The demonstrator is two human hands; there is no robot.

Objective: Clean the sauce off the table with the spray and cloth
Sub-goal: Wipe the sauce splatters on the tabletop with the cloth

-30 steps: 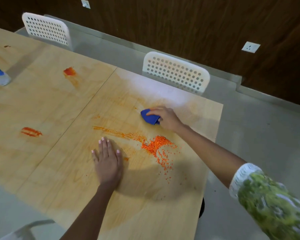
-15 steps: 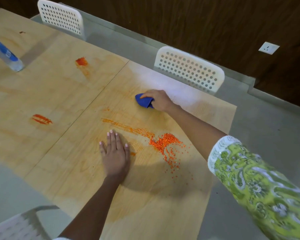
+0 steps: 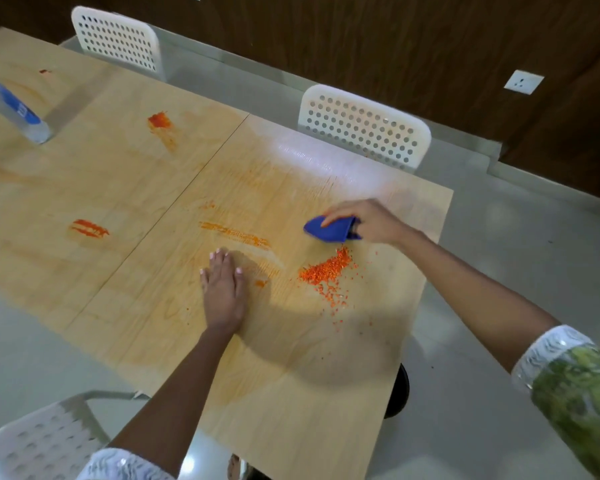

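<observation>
My right hand (image 3: 364, 220) grips a folded blue cloth (image 3: 328, 231) and presses it on the wooden table (image 3: 291, 375), just above a pile of orange-red sauce crumbs (image 3: 326, 271). My left hand (image 3: 223, 289) rests flat on the table, fingers straight, to the left of that pile. An orange smear (image 3: 236, 233) runs between the two hands. More red sauce marks lie at the left (image 3: 89, 229) and further back (image 3: 160, 121). The clear spray bottle (image 3: 14, 110) with a blue label stands at the far left.
Two white perforated chairs stand behind the table (image 3: 364, 128) (image 3: 116, 39), and a third one (image 3: 32, 441) is at the bottom left. The table's right edge runs close to my right arm, with grey floor beyond it. A dark wood wall closes the back.
My right hand has swept the blue cloth back toward me and to the right, down to the sauce crumbs. The left hand has stayed flat in place.
</observation>
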